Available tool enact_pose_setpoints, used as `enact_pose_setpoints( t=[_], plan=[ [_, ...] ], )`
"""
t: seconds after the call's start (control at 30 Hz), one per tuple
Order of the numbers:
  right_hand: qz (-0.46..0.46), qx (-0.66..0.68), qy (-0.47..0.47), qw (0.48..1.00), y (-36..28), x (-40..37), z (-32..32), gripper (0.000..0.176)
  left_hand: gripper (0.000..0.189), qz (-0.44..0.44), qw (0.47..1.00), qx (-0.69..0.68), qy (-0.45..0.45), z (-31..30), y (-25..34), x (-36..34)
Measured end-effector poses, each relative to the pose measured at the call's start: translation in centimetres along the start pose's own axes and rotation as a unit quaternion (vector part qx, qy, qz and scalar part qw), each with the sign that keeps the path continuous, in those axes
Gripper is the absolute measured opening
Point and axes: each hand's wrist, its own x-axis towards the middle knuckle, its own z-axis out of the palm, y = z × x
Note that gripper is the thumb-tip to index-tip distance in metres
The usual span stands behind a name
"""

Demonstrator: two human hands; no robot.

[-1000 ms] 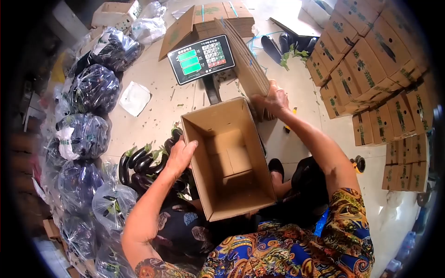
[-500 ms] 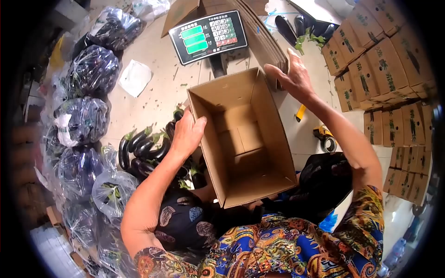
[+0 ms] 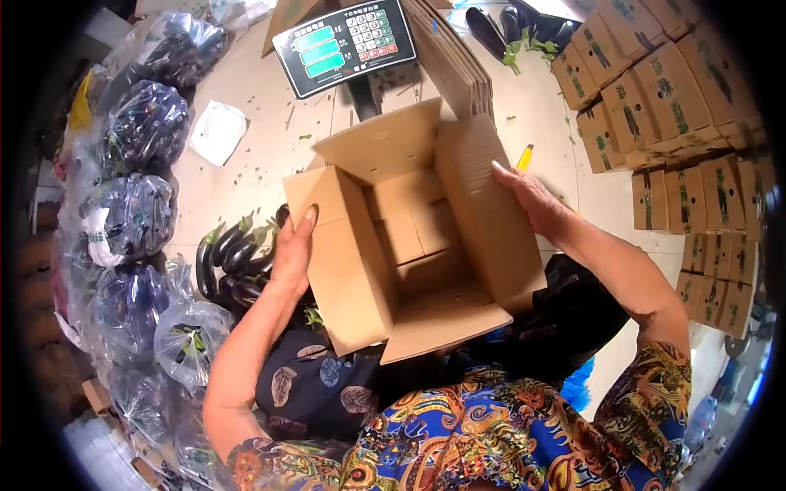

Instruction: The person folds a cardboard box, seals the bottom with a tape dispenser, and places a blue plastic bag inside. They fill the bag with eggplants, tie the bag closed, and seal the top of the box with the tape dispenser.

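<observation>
An open cardboard box [image 3: 340,262] with nothing in it stands in front of my body, its flaps spread outward and its inner bottom showing. My left hand [image 3: 293,252] grips the outer edge of the left flap, thumb on top. At the opposite side my right hand [image 3: 534,200] holds the edge of the right flap, its thumb on the upper face and its other fingers partly hidden. Dark purple eggplants [image 3: 237,252] with green stems lie in a heap on the floor beside my left wrist. Beyond the box is a scale display [image 3: 344,47] with lit green screens.
Clear plastic bags of eggplants [image 3: 146,127] line the left side. Flattened cardboard [image 3: 454,61] leans beside the scale. Stacked cartons [image 3: 655,102] rise at the right. A yellow-handled tool [image 3: 525,156] and a white sheet [image 3: 219,132] lie on the floor.
The box flaps have spread outward from the upright position. My right hand, open and off the box before, now holds the right flap. My left hand has moved outward with the left flap.
</observation>
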Motion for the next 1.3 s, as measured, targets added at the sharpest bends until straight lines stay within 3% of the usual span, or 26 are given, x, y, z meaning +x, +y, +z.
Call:
enact_pose_setpoints(
  t=[0.03, 0.1, 0.17, 0.23, 0.27, 0.3, 0.37, 0.4, 0.43, 0.47, 0.53, 0.57, 0.6, 0.63, 0.73, 0.8, 0.87, 0.93, 0.97, 1.0, 1.03, 1.07, 1.1, 1.2, 1.27, 1.3],
  plan=[
    [0.046, 0.026, 0.019, 0.998, -0.5, -0.8, 0.8, 0.061, 0.044, 0.038, 0.998, 0.040, 0.014, 0.2, -1.0, 0.4],
    [0.029, 0.012, 0.111, 0.993, 3.8, 2.2, 0.3, 0.067, 0.049, 0.128, 0.972, 0.194, 0.045, -0.5, -3.6, 1.9],
    [-0.015, -0.070, 0.198, 0.978, 8.4, 5.6, 0.5, 0.071, 0.054, 0.119, 0.966, 0.218, 0.075, -1.1, -6.8, 3.2],
    [-0.001, 0.012, 0.194, 0.981, 12.0, 7.8, 3.0, 0.067, 0.057, 0.168, 0.960, 0.199, 0.103, 0.5, -10.1, 4.4],
    [-0.057, -0.227, 0.174, 0.957, 15.9, 9.4, 4.1, 0.055, 0.058, 0.172, 0.965, 0.176, 0.094, 0.9, -12.3, 5.4],
    [-0.135, -0.285, 0.159, 0.936, 17.5, 10.2, 5.1, 0.049, 0.059, 0.124, 0.979, 0.131, 0.099, 0.8, -15.9, 6.9],
    [-0.177, -0.388, 0.132, 0.895, 18.5, 10.1, 6.0, 0.044, 0.057, 0.089, 0.985, 0.113, 0.098, 1.4, -18.6, 7.8],
    [-0.144, -0.433, 0.132, 0.880, 17.7, 9.6, 5.6, 0.043, 0.056, 0.071, 0.987, 0.105, 0.097, 1.7, -20.0, 8.4],
    [-0.112, -0.477, 0.131, 0.862, 16.6, 8.9, 5.4, 0.043, 0.055, 0.059, 0.988, 0.115, 0.083, 1.0, -19.9, 8.5],
    [-0.027, -0.375, 0.178, 0.909, 13.8, 7.5, 6.3, 0.045, 0.051, 0.075, 0.988, 0.123, 0.061, 0.5, -18.8, 8.1],
    [-0.033, -0.538, 0.035, 0.842, 9.5, 6.6, 4.4, 0.046, 0.044, 0.109, 0.984, 0.137, 0.017, -0.7, -16.7, 7.7],
    [0.065, -0.528, 0.060, 0.845, 6.2, 5.9, 4.3, 0.045, 0.043, 0.109, 0.981, 0.158, 0.008, -2.7, -16.0, 7.7],
    [0.081, -0.593, 0.055, 0.799, 3.5, 4.9, 4.0, 0.037, 0.043, 0.111, 0.978, 0.179, -0.001, -4.7, -15.3, 7.8],
    [0.062, -0.625, 0.008, 0.778, 2.8, 4.7, 3.2, 0.031, 0.048, 0.057, 0.971, 0.197, 0.121, -2.4, -10.9, 5.5],
    [0.054, -0.669, -0.141, 0.728, 1.2, 3.3, 1.8, 0.022, 0.050, 0.201, 0.907, 0.346, 0.133, -2.6, -6.7, 3.8],
    [-0.039, -0.730, -0.177, 0.659, -0.2, 1.4, 1.1, 0.022, 0.050, 0.232, 0.896, 0.357, 0.124, -1.8, -3.9, 3.0],
    [0.028, -0.715, -0.171, 0.678, -1.2, 1.5, -0.3, 0.019, 0.050, 0.285, 0.846, 0.441, 0.098, -0.6, -1.4, 1.7],
    [-0.025, -0.591, -0.278, 0.757, 1.2, 5.8, -5.7, 0.017, 0.047, 0.260, 0.840, 0.474, 0.049, 0.9, 0.9, 0.7],
    [-0.019, -0.395, -0.247, 0.885, 2.5, 6.2, -9.0, 0.017, 0.044, 0.238, 0.835, 0.495, 0.024, 0.9, 1.7, 0.6],
    [-0.016, -0.177, -0.201, 0.964, 3.5, 4.9, -11.7, 0.017, 0.041, 0.216, 0.829, 0.515, 0.000, 1.2, 2.2, 0.4],
    [-0.131, -0.353, -0.110, 0.920, 2.8, 1.7, -13.0, 0.023, 0.037, 0.228, 0.797, 0.559, -0.009, 1.5, 2.6, 0.1],
    [-0.238, -0.490, -0.014, 0.838, 4.4, -0.2, -15.0, 0.023, 0.033, 0.233, 0.804, 0.547, -0.025, 2.8, 2.9, -1.0],
    [-0.222, -0.521, 0.029, 0.824, 7.2, -2.1, -17.3, 0.025, 0.032, 0.214, 0.806, 0.548, -0.061, 3.0, 3.4, -1.6],
    [0.022, -0.539, 0.136, 0.831, 15.4, -9.1, -21.0, 0.029, 0.027, 0.147, 0.824, 0.530, -0.133, 4.7, 4.1, -2.8],
    [0.059, -0.519, 0.119, 0.845, 25.1, -12.2, -24.7, 0.033, 0.027, 0.103, 0.824, 0.527, -0.180, 5.8, 4.8, -3.6],
    [0.231, -0.395, 0.124, 0.881, 23.7, -14.9, -23.3, 0.031, 0.027, 0.108, 0.819, 0.525, -0.205, 6.4, 5.0, -3.8]
  ],
)
